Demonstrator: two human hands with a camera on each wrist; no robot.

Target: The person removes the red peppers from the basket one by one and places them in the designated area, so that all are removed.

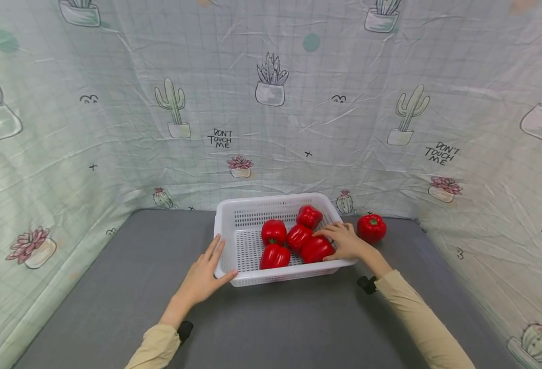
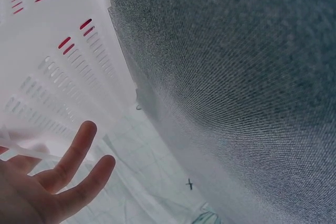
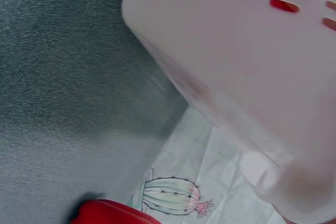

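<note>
Evidently my right hand [image 1: 345,243] holds a pepper [image 1: 316,250] at the near right of the white basket [image 1: 294,271], fingers over its far side and thumb toward its near side; the grip is fairly wide, I think because the fruit is so plump. How firmly I press I cannot tell, as the right wrist view shows mainly the basket's outer wall. My left hand [image 1: 202,277] is spread at the near left corner, fingers along the left rim and thumb on the near rim, probably to steady the basket against sliding. Just left of my held pepper lies a second pepper [image 1: 298,238]; further left sit a third pepper [image 1: 273,230] and, nearer, a fourth pepper [image 1: 274,257], while a fifth pepper [image 1: 309,217] lies toward the far wall. Right of the basket, a sixth pepper [image 1: 371,229] rests on the grey table [image 1: 275,323], its place seemingly handy for my right arm
</note>
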